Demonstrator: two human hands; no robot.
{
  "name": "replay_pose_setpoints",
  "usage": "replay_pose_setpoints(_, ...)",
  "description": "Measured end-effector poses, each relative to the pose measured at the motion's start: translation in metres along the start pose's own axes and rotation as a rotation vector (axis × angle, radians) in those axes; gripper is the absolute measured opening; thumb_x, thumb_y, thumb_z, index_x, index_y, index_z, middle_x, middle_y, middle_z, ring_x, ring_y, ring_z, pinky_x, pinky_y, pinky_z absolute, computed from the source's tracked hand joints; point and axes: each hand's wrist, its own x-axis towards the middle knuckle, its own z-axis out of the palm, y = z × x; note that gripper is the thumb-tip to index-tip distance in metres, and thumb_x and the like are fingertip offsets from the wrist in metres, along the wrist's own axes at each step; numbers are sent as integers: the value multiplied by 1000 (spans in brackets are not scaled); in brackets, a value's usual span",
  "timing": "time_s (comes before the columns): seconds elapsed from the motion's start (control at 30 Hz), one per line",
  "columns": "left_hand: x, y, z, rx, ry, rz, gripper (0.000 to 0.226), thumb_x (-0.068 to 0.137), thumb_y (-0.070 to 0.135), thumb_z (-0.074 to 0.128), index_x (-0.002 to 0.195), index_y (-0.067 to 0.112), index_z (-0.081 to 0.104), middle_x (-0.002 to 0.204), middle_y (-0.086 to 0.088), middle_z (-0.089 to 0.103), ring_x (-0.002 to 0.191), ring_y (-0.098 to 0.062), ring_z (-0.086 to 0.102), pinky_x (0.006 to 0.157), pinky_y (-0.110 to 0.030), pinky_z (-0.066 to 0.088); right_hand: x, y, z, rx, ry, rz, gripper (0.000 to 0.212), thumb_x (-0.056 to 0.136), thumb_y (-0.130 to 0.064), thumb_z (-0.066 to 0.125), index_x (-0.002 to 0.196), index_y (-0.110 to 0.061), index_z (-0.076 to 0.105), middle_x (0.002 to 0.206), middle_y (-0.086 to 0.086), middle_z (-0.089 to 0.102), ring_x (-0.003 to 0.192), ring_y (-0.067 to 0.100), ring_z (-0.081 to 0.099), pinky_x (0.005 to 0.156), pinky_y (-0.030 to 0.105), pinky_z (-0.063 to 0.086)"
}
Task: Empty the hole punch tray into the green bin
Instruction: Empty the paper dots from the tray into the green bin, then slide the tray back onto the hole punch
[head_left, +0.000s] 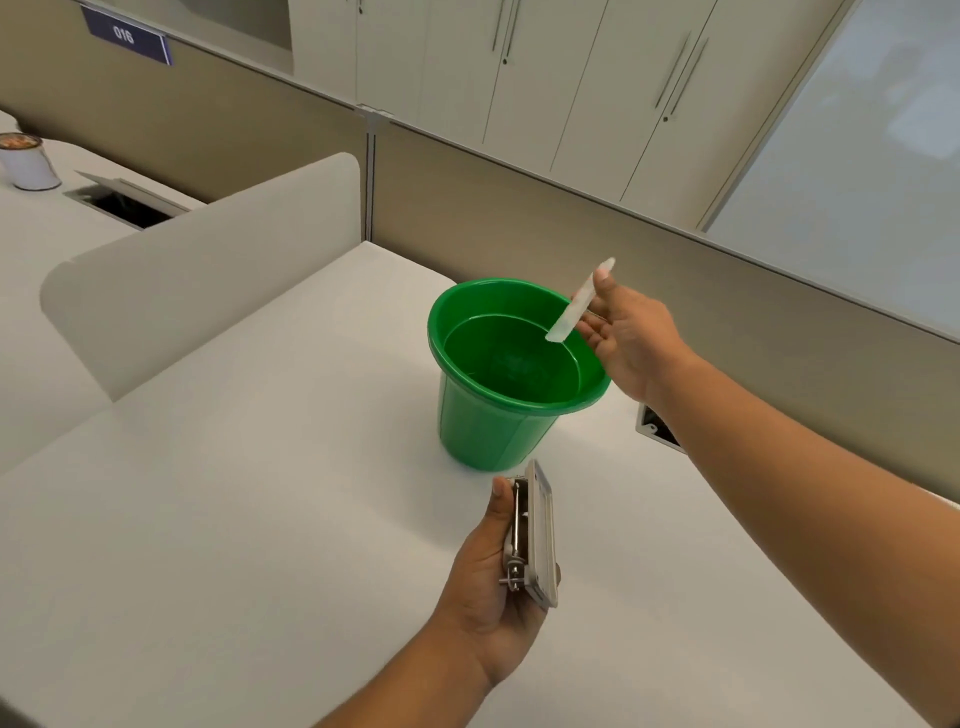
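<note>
Metal hole punch (532, 538) sits gripped in the left hand (488, 587) at 6 o'clock. Further, at 1 o'clock, the right hand (626, 340) pinches the pale tray (579, 301), tilted over the green bin (511, 369) on the white desk (260, 519).

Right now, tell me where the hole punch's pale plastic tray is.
In the head view, the pale translucent plastic tray is pinched in the right hand, tilted over the far right rim of the round green plastic bin.

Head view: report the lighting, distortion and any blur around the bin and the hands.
Head view: soft, even light, with faint shadows on the desk; wide-angle lens tilts and bends the partition lines; green bin sharp, glossy rim; tray in right hand slightly soft; hole punch in left hand clear.
</note>
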Motion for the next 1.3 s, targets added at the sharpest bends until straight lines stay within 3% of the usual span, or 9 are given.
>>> replay_pose_setpoints(0.13, 1, 2, 8, 21, -35, 15, 36, 72, 52, 67, 88, 24, 81, 72, 1, 68, 50, -10, 61, 49, -22, 52, -34, -14, -7, 334, -27, 9, 44, 88, -34, 70, 118, -3, 58, 112, 17, 70, 98, 26, 71, 84, 32, 59)
replay_pose_setpoints(0.23, 0, -1, 12, 46, -53, 14, 38, 71, 53, 67, 90, 24, 81, 71, 2, 68, 50, -10, 61, 49, -22, 51, -70, -16, -20, 477, -56, 1, 48, 90, -39, 66, 124, -5, 58, 106, 14, 74, 104, 28, 70, 98, 38, 55)
replay_pose_setpoints(0.57, -17, -24, 19, 322, -169, 64, 35, 69, 51, 70, 83, 22, 81, 69, 2, 73, 56, -11, 69, 51, -23, 55, -203, 57, -85, 547, 74, 127, 51, 88, -54, 57, 125, -19, 65, 93, 7, 73, 85, 18, 64, 82, 34, 57)
replay_pose_setpoints(0.7, -22, -41, 21, 596, -129, 134, 58, 74, 54, 72, 107, 6, 71, 87, -13, 67, 76, -27, 65, 64, -36, 58, -239, 103, -88, 616, 128, 251, 66, 87, -56, 56, 139, -15, 55, 110, 14, 68, 99, 26, 59, 108, 45, 39)
replay_pose_setpoints(0.77, -26, -51, 23, 709, -84, 161, 60, 68, 58, 75, 100, 7, 71, 89, -14, 64, 77, -30, 60, 70, -43, 56, -254, 117, -85, 612, 112, 267, 61, 93, -57, 49, 135, -14, 60, 123, 14, 66, 109, 27, 60, 106, 46, 44)
replay_pose_setpoints(0.87, -31, -64, 24, 830, -52, 187, 50, 64, 58, 77, 82, 12, 72, 70, 0, 64, 62, -16, 58, 56, -30, 54, -270, 129, -81, 628, 96, 273, 54, 96, -57, 45, 123, -17, 70, 116, 7, 74, 102, 20, 71, 84, 33, 58)
replay_pose_setpoints(0.93, -33, -70, 23, 894, -54, 194, 39, 70, 53, 77, 74, 14, 70, 57, 9, 60, 52, -9, 56, 48, -20, 48, -276, 133, -79, 626, 115, 293, 51, 95, -57, 46, 118, -21, 73, 112, 3, 75, 99, 17, 71, 85, 32, 55)
replay_pose_setpoints(1.1, -38, -82, 23, 1036, -88, 225, 28, 79, 40, 77, 73, 13, 70, 60, 8, 69, 53, -5, 63, 47, -16, 48, -286, 140, -82, 658, 203, 311, 44, 91, -55, 53, 107, -22, 77, 104, 4, 76, 91, 17, 72, 84, 34, 44)
replay_pose_setpoints(1.3, -43, -88, 28, 1129, -114, 338, 20, 78, 34, 80, 74, 18, 69, 62, 11, 73, 56, -4, 68, 51, -14, 50, -295, 141, -84, 722, 247, 293, 45, 91, -52, 54, 110, -17, 76, 106, 8, 76, 94, 19, 73, 83, 32, 55)
